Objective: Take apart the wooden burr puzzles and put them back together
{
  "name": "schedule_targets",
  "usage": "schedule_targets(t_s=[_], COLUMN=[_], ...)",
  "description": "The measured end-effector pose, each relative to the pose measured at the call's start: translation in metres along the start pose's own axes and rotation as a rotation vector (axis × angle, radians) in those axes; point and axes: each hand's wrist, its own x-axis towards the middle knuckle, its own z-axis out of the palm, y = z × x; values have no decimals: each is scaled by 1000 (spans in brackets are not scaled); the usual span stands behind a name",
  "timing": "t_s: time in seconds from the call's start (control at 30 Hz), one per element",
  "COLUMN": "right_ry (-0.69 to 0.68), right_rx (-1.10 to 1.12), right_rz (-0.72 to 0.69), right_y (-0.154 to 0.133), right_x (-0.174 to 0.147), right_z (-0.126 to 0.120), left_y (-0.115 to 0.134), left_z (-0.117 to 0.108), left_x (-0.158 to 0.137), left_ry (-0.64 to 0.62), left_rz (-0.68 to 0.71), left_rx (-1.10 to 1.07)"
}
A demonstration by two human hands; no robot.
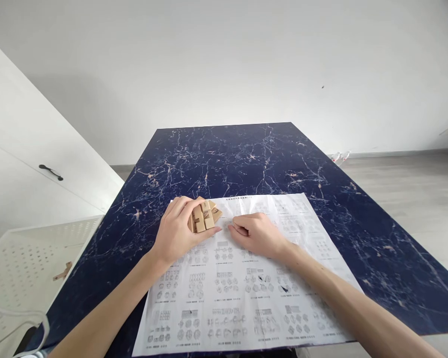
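My left hand [177,226] is wrapped around a light wooden interlocking puzzle [204,217], with the thumb along its near side and the fingers over its far left. Dark marks show on several of the puzzle's pieces, and one piece sticks out at an angle on the right. A short gap away, my right hand [256,233] rests on the instruction sheet [239,293] with its fingers curled into a loose fist. Nothing shows between those fingers. The white sheet carries rows of small printed diagrams and lies under both hands.
The sheet lies on a dark blue marbled table [227,159] that reaches toward a pale wall. At the left stand a white cabinet with a black handle [51,172] and a white perforated surface [33,248] bearing a small wooden piece [62,271]. A white cable [18,312] loops at lower left.
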Motion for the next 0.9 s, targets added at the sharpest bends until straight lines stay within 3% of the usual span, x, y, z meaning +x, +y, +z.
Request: schedule_targets(t_s=[0.53, 0.9], right_ry=[121, 120], right_rx=[173, 180], right_rz=[220, 255], right_y=[4, 6], right_x=[4, 4], right_z=[-4, -1], left_y=[35, 38], left_z=[7, 10], left_x=[-11, -12], left_ry=[-256, -416], left_rz=[188, 183], left_rx=[-209, -296])
